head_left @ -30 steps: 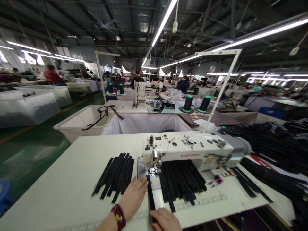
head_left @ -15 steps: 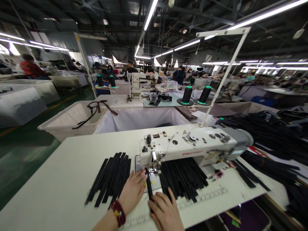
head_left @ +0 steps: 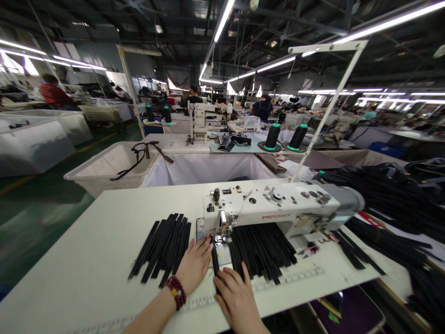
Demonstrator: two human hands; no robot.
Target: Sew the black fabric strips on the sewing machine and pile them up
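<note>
A narrow black fabric strip (head_left: pixel 215 260) runs lengthwise from under the presser foot (head_left: pixel 220 238) of a white sewing machine (head_left: pixel 271 208) toward me. My left hand (head_left: pixel 194 262), a dark red bead bracelet at its wrist, lies flat left of the strip, fingers stretched out and tips at its edge by the foot. My right hand (head_left: pixel 236 294) has the strip's near end between thumb and fingers, one finger raised apart. On the left lies a fanned pile of black strips (head_left: pixel 162 248). Another strip pile (head_left: pixel 262 250) spreads under the machine arm.
Pink-handled snips (head_left: pixel 310 251) and a few loose strips (head_left: pixel 354 250) lie right of the machine on the pale table (head_left: pixel 104 250). Behind stand a white bin (head_left: pixel 104 162), thread cones (head_left: pixel 273 137) and another sewing machine (head_left: pixel 208 120). Dark fabric heaps up at right; people sit farther back.
The whole view has shifted slightly as the head moved. Both hands keep nearly the same places at the strip, which still lies under the presser foot.
</note>
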